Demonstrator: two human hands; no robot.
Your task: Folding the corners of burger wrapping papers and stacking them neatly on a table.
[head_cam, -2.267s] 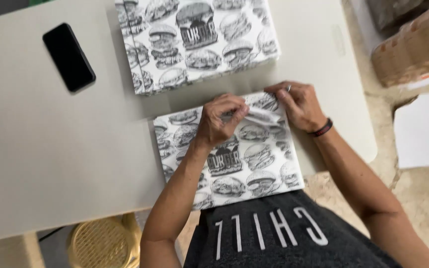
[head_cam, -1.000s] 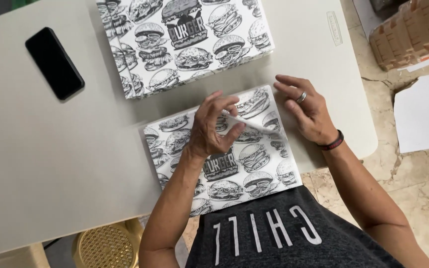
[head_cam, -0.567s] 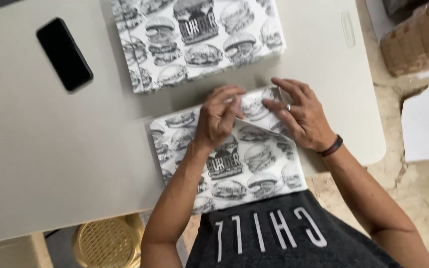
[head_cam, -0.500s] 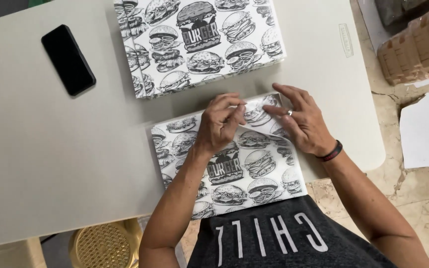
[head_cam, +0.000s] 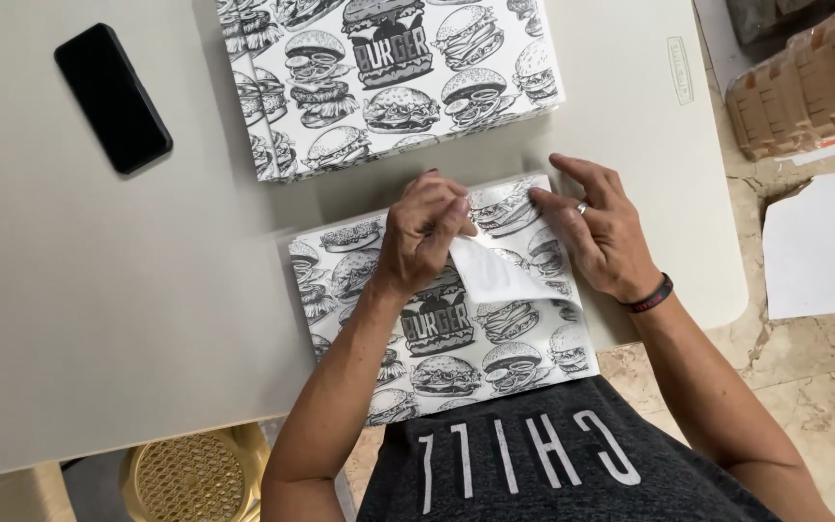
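Observation:
A stack of white paper sheets printed with black burger drawings (head_cam: 437, 329) lies at the near edge of a pale table (head_cam: 128, 290). My left hand (head_cam: 424, 232) pinches the far corner of the top sheet (head_cam: 504, 280) and peels it back toward me, so its plain white underside shows. My right hand (head_cam: 596, 227) rests flat on the stack's far right corner with fingers spread, a ring on one finger and a dark band on the wrist.
A second stack of the same printed paper (head_cam: 388, 72) lies farther back on the table. A black phone (head_cam: 113, 97) lies at the left. Brown cardboard trays (head_cam: 804, 87) and a white sheet (head_cam: 823, 246) sit on the floor at right. A yellow woven stool (head_cam: 190, 478) stands below the table.
My left hand has lifted the top sheet's corner and folded it back toward me, where before both hands were picking at the far edge.

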